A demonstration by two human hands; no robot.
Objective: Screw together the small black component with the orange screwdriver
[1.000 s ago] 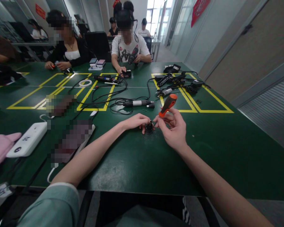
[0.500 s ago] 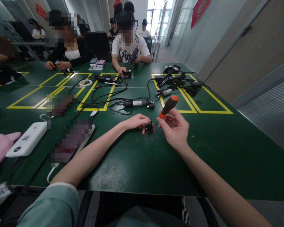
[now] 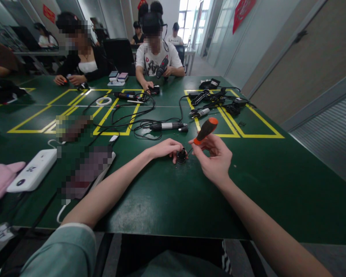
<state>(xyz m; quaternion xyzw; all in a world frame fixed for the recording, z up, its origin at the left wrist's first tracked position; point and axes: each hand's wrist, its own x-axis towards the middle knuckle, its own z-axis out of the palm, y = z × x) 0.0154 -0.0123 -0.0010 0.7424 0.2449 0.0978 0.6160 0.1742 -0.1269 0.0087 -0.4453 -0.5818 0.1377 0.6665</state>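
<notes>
My right hand (image 3: 215, 159) is closed round a screwdriver (image 3: 207, 130) with a black and orange handle. The tool leans, handle up to the right, its thin shaft pointing down-left at a small black round part (image 3: 181, 156). With bent fingers my left hand (image 3: 168, 149) grips that part from behind and the left, low over the green table (image 3: 161, 196). A short black tube stands up from the part's top. Whether the screwdriver's tip touches the part I cannot tell.
Beyond my hands lies a grey-black pen-like power tool (image 3: 167, 126) with looping cables. More tools and cables (image 3: 213, 98) are heaped at the back right. A white power strip (image 3: 33, 169) and a blurred phone (image 3: 88, 173) lie left. Across the table, a person (image 3: 158, 57) holds a drill.
My right hand and the screwdriver have shifted very slightly, with the fingers turned a little round the handle. My left hand and the black part stay almost where they were.
</notes>
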